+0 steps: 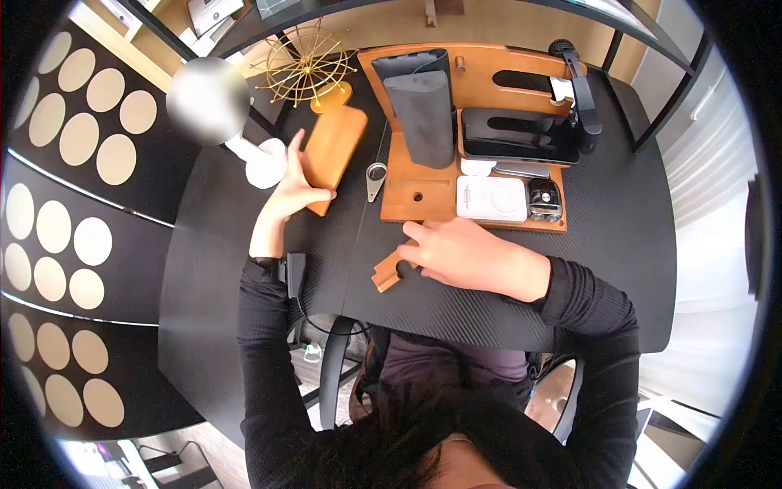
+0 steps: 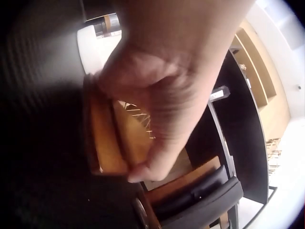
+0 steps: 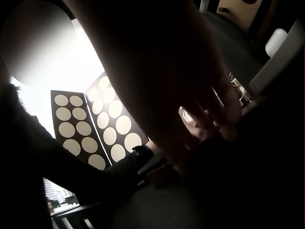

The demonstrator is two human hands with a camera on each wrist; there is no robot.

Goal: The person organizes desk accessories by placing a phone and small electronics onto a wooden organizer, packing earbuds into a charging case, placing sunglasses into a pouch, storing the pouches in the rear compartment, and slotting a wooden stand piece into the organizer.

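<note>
My left hand (image 1: 292, 189) grips a long tan wooden block (image 1: 336, 151) by its edges, thumb at the near end, left of the organizer. In the left wrist view the left hand (image 2: 162, 90) spans the same block (image 2: 107, 138), with the thumb at one corner. My right hand (image 1: 468, 254) has its fingers bent over a small brown wooden piece (image 1: 388, 273) on the desk, just in front of the organizer. The right wrist view is dark; the right hand (image 3: 176, 86) reaches down there, its fingertips in shadow.
A wooden organizer (image 1: 399, 208) holds a grey case (image 1: 419, 114), a black glossy case (image 1: 517, 134), a white device (image 1: 491, 198) and a watch-like item (image 1: 544, 200). A metal key-like tool (image 1: 375, 179) lies beside it. A white lamp (image 1: 265, 165) and a gold wire wheel (image 1: 307, 63) stand at the back left.
</note>
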